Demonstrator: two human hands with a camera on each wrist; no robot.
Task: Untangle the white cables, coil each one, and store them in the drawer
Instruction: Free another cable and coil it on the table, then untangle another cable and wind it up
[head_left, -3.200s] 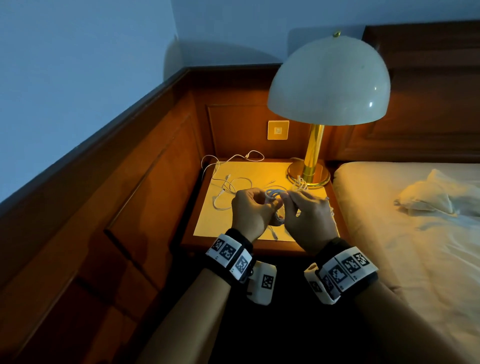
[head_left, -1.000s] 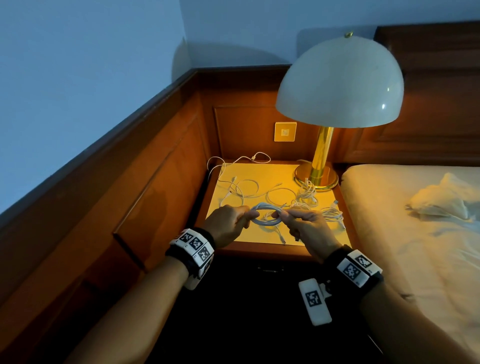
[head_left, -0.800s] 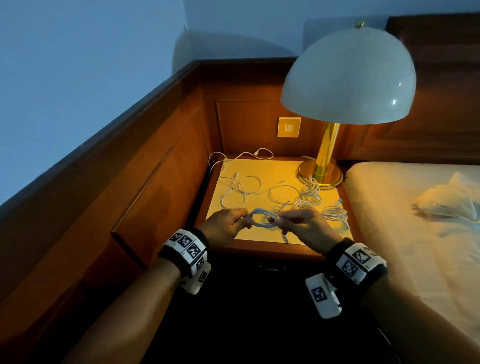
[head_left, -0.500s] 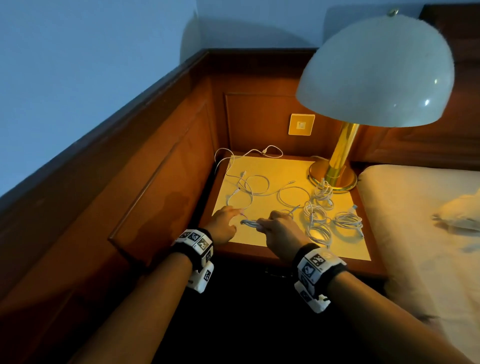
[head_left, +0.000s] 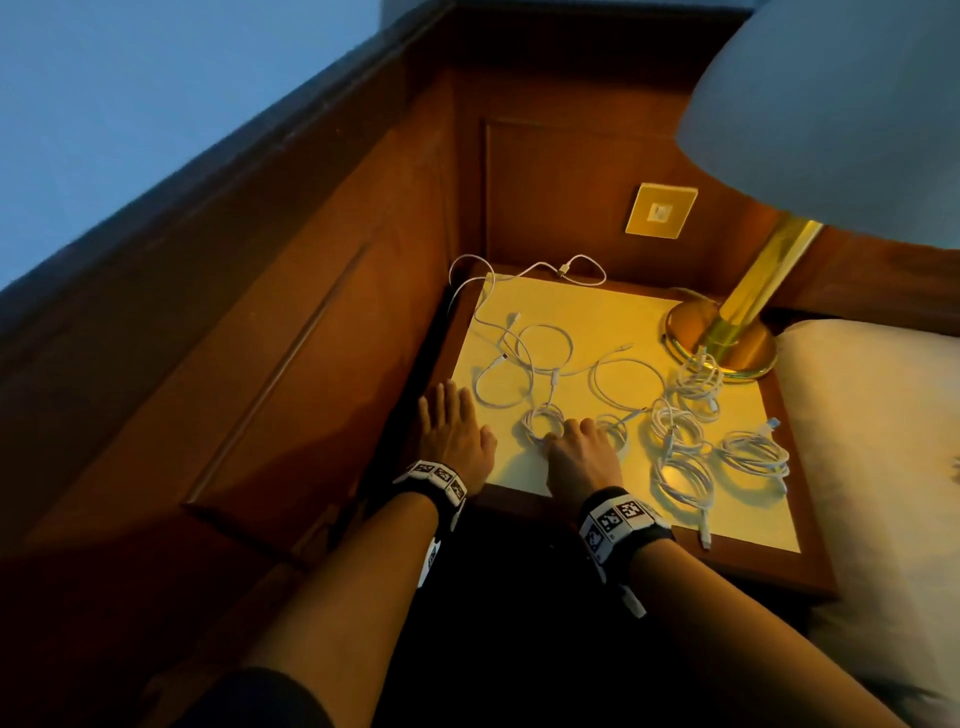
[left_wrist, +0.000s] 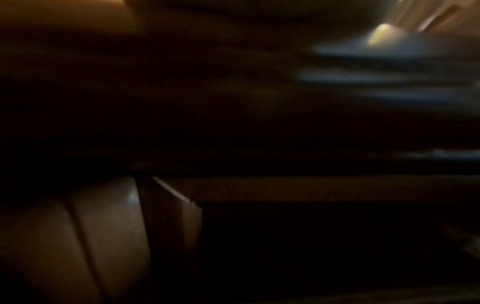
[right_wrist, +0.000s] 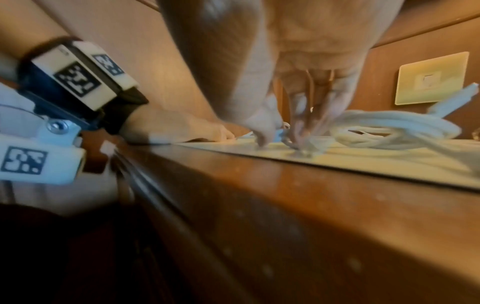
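Observation:
Several white cables lie on the lit nightstand top (head_left: 571, 301). My right hand (head_left: 563, 434) is at the front middle, thumb and fingertips pinching the near edge of a small coiled cable (head_left: 540, 418) down on the surface; the right wrist view shows my right hand (right_wrist: 280, 131) with its tips at the tabletop. My left hand (head_left: 448, 410) lies flat and empty at the front left corner. Loose uncoiled cables (head_left: 519, 364) spread behind the hands. Several finished coils (head_left: 680, 467) sit at the right. The drawer is hidden in the dark below; the left wrist view is dark and blurred.
A brass lamp base (head_left: 722, 343) stands at the back right corner under a wide white shade (head_left: 831, 104). Wood panelling (head_left: 311, 312) walls in the left and back, with a switch plate (head_left: 661, 210). The bed (head_left: 872, 441) adjoins on the right.
Both hands brought the small coil down from the air onto the nightstand. The left hand let go and moved left to lie flat. The camera has leaned in closer.

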